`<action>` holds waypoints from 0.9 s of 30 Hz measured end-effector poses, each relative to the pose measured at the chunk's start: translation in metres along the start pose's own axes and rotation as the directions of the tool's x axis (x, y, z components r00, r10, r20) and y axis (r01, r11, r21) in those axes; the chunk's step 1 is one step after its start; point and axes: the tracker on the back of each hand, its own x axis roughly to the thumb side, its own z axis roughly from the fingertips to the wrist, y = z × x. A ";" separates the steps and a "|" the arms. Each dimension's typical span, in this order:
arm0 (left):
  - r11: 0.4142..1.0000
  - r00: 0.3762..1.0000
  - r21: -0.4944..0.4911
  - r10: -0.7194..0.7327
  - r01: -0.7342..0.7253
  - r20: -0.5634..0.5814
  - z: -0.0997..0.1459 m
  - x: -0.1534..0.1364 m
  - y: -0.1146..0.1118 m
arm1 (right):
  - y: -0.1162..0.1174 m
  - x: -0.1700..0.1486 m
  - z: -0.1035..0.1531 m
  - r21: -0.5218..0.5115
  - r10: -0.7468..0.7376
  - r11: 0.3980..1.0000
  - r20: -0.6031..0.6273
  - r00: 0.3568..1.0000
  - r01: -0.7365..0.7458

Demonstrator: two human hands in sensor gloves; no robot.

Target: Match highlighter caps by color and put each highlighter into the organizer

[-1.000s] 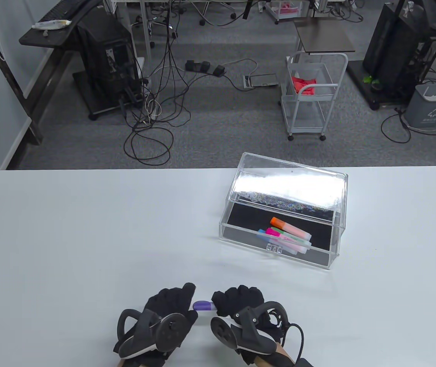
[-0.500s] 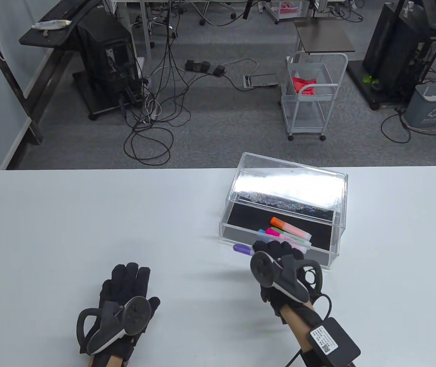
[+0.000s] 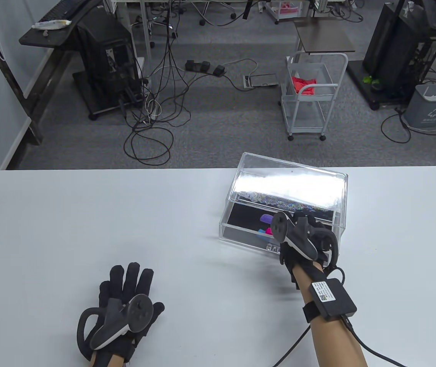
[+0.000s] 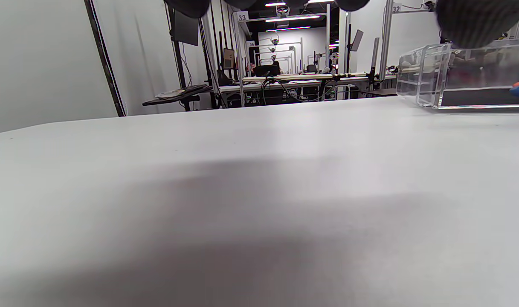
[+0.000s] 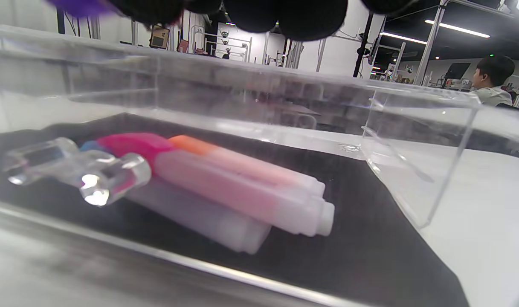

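My right hand [image 3: 298, 229] reaches into the clear acrylic organizer [image 3: 338, 198] and grips a purple-capped highlighter [image 3: 266, 218], whose cap pokes out to the left of the glove. Its purple cap [image 5: 78, 6] shows at the top left of the right wrist view, under my fingers [image 5: 285, 15]. Several capped highlighters [image 5: 225, 183], pink, orange and blue, lie on the organizer's black floor [image 5: 370, 251] below that hand. My left hand [image 3: 126, 294] rests flat on the white table [image 3: 88, 221] at the front left, fingers spread, holding nothing.
The organizer's clear lid [image 3: 290, 183] stands open toward the back. A clear handle knob [image 5: 97, 181] sits on the organizer's front wall. The organizer [image 4: 455, 76] shows at the right of the left wrist view. Beyond the table are a wire cart [image 3: 309, 95] and floor cables.
My hands parted from the purple highlighter they held together. The right hand carried it up and right into the organizer. The left hand drew back left and flattened on the table.
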 end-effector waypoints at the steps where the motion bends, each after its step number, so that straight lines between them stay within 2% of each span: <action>1: 1.000 1.000 -0.006 0.003 -0.003 -0.003 0.000 -0.001 -0.001 | 0.000 0.000 0.000 -0.002 -0.003 1.000 0.002 1.000 0.003; 9: 0.999 1.000 -0.044 0.013 -0.014 -0.021 -0.004 -0.006 -0.006 | -0.015 -0.007 0.018 -0.079 -0.116 0.990 0.040 0.992 0.119; 11: 0.999 1.000 -0.043 0.017 -0.018 -0.024 -0.003 -0.007 -0.005 | -0.019 -0.013 0.029 -0.088 -0.206 0.975 0.008 0.978 0.206; 15: 0.999 0.999 -0.046 0.022 -0.023 -0.029 -0.003 -0.008 -0.006 | -0.014 -0.025 0.044 -0.024 -0.411 0.911 -0.089 0.907 0.411; 19: 0.998 0.999 -0.048 0.026 -0.028 -0.034 -0.003 -0.008 -0.006 | 0.007 -0.037 0.052 0.064 -0.552 0.814 -0.229 0.802 0.578; 23: 0.998 0.999 -0.048 0.024 -0.026 -0.037 -0.003 -0.008 -0.006 | 0.033 -0.042 0.053 0.131 -0.581 0.750 -0.340 0.740 0.649; 27: 0.998 0.999 -0.059 0.021 -0.024 -0.038 -0.003 -0.008 -0.006 | 0.058 -0.042 0.048 0.172 -0.626 0.645 -0.440 0.644 0.744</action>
